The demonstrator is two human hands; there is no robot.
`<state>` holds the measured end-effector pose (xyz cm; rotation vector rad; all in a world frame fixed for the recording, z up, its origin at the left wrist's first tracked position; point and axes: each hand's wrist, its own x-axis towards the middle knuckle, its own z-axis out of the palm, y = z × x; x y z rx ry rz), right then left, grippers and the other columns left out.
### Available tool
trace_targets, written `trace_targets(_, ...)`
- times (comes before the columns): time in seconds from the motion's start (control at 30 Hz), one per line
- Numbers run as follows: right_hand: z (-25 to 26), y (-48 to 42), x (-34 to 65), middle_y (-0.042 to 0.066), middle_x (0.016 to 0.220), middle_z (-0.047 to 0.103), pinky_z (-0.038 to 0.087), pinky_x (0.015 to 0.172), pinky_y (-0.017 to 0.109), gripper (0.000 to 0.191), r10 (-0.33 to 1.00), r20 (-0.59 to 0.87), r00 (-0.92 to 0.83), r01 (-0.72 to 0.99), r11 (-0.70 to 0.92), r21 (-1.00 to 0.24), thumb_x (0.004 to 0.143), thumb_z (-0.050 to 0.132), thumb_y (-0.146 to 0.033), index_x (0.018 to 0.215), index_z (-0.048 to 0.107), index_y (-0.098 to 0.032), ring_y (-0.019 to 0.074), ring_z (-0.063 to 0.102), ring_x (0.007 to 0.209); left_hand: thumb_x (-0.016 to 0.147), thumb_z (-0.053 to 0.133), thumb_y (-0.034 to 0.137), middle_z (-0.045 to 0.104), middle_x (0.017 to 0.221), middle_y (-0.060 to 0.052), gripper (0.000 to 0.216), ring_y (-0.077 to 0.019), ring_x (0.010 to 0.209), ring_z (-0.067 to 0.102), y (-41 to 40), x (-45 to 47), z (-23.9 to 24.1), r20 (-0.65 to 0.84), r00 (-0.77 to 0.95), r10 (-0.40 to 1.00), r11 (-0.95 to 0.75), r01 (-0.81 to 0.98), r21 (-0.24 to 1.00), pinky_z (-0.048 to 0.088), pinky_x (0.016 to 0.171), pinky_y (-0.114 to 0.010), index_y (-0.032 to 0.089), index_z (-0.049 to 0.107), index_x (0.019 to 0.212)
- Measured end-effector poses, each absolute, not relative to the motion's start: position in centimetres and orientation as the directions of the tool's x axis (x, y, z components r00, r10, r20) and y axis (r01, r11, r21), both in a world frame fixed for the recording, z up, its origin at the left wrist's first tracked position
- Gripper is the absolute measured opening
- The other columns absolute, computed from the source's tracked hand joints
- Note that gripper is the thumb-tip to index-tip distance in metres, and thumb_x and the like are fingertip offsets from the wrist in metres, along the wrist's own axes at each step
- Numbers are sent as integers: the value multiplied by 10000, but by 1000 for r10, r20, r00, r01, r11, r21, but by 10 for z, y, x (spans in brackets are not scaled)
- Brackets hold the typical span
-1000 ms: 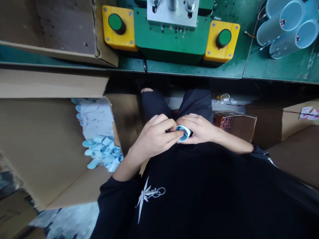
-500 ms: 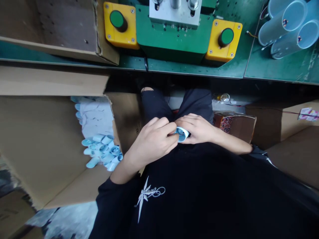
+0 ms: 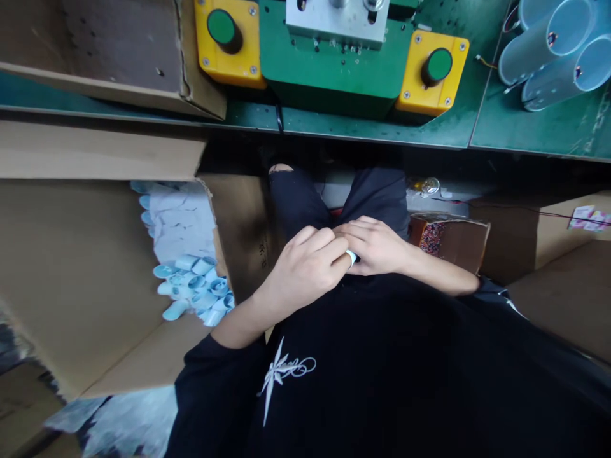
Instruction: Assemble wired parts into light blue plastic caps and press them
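Both hands meet over my lap, just above my black shirt. My left hand point(image 3: 305, 270) is curled, its fingers closed over a small light-blue plastic ring point(image 3: 352, 257), of which only a sliver shows. My right hand point(image 3: 377, 245) grips the same ring from the other side, fingers bent round it. The two hands touch each other. Most of the ring is hidden between them.
An open cardboard box point(image 3: 86, 280) at my left holds several light-blue tubes point(image 3: 195, 289). Ahead stands a green press point(image 3: 334, 63) with two yellow button housings point(image 3: 226, 41) point(image 3: 432, 73). Pale blue cylinders point(image 3: 554, 44) lie at the far right. A small brown box point(image 3: 451, 238) sits by my right forearm.
My left hand has closed further over the ring, which showed its open face earlier and is now nearly covered. Both hands stay over my lap.
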<state>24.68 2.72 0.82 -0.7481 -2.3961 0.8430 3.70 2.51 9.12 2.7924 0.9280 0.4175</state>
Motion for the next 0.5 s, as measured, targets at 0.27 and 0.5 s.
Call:
trace_targets(0.27, 5, 26, 243, 143, 1154, 793, 638, 869, 389, 382, 714, 300, -632, 339, 603, -722, 1047, 595, -452, 1221, 662, -118, 260, 786, 1045, 1030, 531, 61, 697, 918, -66, 225, -230, 863, 587, 31, 34, 98, -9, 824, 566, -780, 539, 317, 470, 744, -381, 150, 715, 936)
trace_targets(0.5, 7, 32, 246, 141, 1168, 783, 626, 887, 387, 525, 761, 298, -576, 364, 566, -739, 1063, 584, -619, 1285, 632, -146, 263, 777, 1088, 1093, 507, 151, 707, 1107, -123, 191, -250, 993, 611, 37, 28, 105, -24, 744, 668, -622, 575, 532, 559, 932, -414, 118, 666, 1192)
